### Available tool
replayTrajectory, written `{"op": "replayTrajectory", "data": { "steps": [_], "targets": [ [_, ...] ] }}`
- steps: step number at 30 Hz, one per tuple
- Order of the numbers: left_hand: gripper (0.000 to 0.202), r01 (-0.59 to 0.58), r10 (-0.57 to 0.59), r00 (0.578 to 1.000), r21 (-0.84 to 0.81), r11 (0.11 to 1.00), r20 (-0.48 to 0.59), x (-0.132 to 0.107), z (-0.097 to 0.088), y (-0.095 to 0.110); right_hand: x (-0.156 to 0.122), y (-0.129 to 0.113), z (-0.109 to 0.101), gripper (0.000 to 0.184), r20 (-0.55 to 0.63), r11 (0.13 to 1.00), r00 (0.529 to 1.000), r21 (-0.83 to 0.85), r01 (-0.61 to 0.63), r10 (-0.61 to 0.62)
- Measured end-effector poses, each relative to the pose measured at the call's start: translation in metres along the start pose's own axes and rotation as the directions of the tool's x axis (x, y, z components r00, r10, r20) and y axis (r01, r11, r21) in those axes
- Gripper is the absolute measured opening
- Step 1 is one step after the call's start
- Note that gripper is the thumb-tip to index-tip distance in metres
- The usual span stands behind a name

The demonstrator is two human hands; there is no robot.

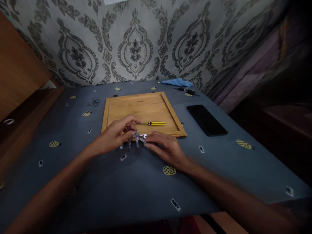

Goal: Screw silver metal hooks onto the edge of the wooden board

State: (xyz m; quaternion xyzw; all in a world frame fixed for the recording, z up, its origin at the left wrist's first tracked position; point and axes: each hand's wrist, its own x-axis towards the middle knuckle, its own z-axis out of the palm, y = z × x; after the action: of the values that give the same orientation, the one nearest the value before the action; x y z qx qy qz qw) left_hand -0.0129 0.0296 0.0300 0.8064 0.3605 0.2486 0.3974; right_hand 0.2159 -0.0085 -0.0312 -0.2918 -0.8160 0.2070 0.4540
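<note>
My left hand point(114, 135) and my right hand point(167, 149) meet at the near edge of a wooden tray point(170, 112). Both pinch a small shiny metal piece point(137, 136) between their fingertips, just above the grey-blue tablecloth. Its exact shape is too small and dim to make out. A few small metal bits point(125, 145) lie on the cloth right beneath the hands. Inside the tray, just beyond my fingers, lies a yellow-handled screwdriver point(156, 123) with its shaft pointing left.
A black phone point(207, 120) lies flat to the right of the tray. A blue cloth point(176, 82) and dark small items point(187, 91) sit at the far right by the patterned wall. A small metal object point(94, 102) lies far left. A wooden cabinet point(17, 71) stands on the left.
</note>
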Motion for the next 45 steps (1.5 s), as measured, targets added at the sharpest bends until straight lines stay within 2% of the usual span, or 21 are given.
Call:
{"op": "replayTrajectory", "data": {
  "steps": [3, 6, 11, 17, 23, 32, 45],
  "targets": [
    [0.026, -0.006, 0.007, 0.999, 0.027, 1.0, -0.038, 0.0, 0.001, 0.0, 0.0, 0.0, -0.001, 0.01, -0.011, 0.999, 1.0, -0.022, -0.028, 0.028],
    [0.029, -0.049, 0.067, 0.989, 0.132, 0.99, -0.134, -0.002, 0.005, 0.003, 0.0, 0.002, -0.002, 0.008, -0.046, 0.997, 0.998, -0.049, -0.055, 0.053],
    [0.053, -0.089, 0.164, 0.965, 0.332, 0.939, -0.204, -0.007, 0.017, 0.01, 0.0, 0.002, -0.003, 0.007, -0.096, 0.998, 0.994, -0.039, -0.058, 0.054],
    [0.059, -0.039, 0.148, 0.947, 0.359, 0.932, -0.284, -0.009, 0.032, 0.01, 0.001, 0.002, -0.004, 0.008, -0.097, 0.997, 0.994, -0.053, -0.048, 0.043],
    [0.06, -0.045, 0.156, 0.943, 0.349, 0.936, -0.295, -0.009, 0.041, 0.006, -0.003, 0.003, -0.002, 0.008, -0.089, 0.997, 0.995, -0.046, -0.056, 0.052],
    [0.06, -0.046, 0.181, 0.938, 0.413, 0.91, -0.296, -0.008, 0.044, 0.006, -0.006, 0.003, 0.002, 0.011, -0.085, 0.995, 0.991, -0.003, -0.104, 0.104],
    [0.056, -0.063, 0.202, 0.947, 0.474, 0.878, -0.249, -0.008, 0.042, 0.014, -0.004, -0.002, -0.001, 0.01, -0.102, 0.998, 0.993, 0.027, -0.064, 0.066]
  ]
}}
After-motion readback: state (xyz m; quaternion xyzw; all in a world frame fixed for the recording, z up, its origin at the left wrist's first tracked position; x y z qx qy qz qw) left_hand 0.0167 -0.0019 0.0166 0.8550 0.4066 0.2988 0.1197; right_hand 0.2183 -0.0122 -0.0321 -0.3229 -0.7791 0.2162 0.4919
